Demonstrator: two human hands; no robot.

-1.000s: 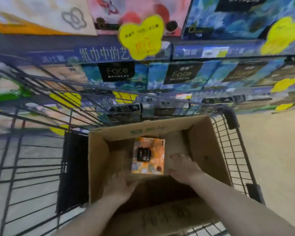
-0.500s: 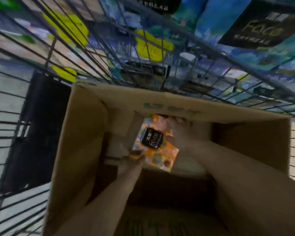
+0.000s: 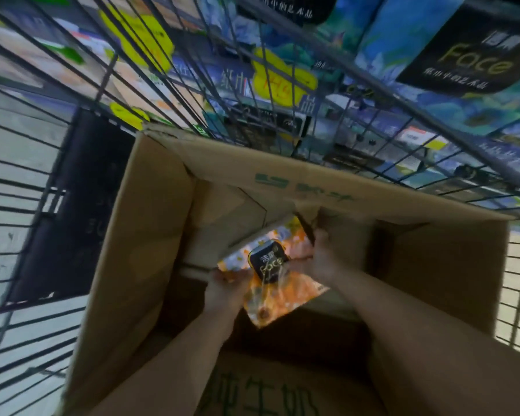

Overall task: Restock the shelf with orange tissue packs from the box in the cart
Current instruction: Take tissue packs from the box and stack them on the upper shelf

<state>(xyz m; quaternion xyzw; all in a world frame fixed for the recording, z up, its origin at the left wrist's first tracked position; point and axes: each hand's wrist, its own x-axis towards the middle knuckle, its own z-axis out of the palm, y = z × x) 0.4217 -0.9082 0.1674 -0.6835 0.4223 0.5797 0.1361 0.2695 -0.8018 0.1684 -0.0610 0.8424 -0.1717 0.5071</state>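
Lifted since half a second ago, the orange tissue pack [image 3: 285, 295] now fills more of my head view. It is tilted inside the cardboard box [image 3: 150, 235], with its black "Face" label turned up toward the camera. My left hand [image 3: 224, 283] grips the pack's near left corner, fingers curled onto it. My right hand [image 3: 321, 259] clasps the far right side, thumb lying beside the label. Both forearms reach down into the box from the bottom of the frame. The pack is within the box walls, just beside an inner flap [image 3: 231, 217] on the left. The box stands in the wire cart [image 3: 72, 121], whose dark bars cross the top and left of the picture. Beyond the bars, the shelf [image 3: 234, 85] carries blue tissue packs [image 3: 388, 40] with black "Face" labels, and a yellow price tag [image 3: 282, 79] hangs at its edge. Green characters are printed on the box's far wall and near flap. Motion blur softens the fingertips.
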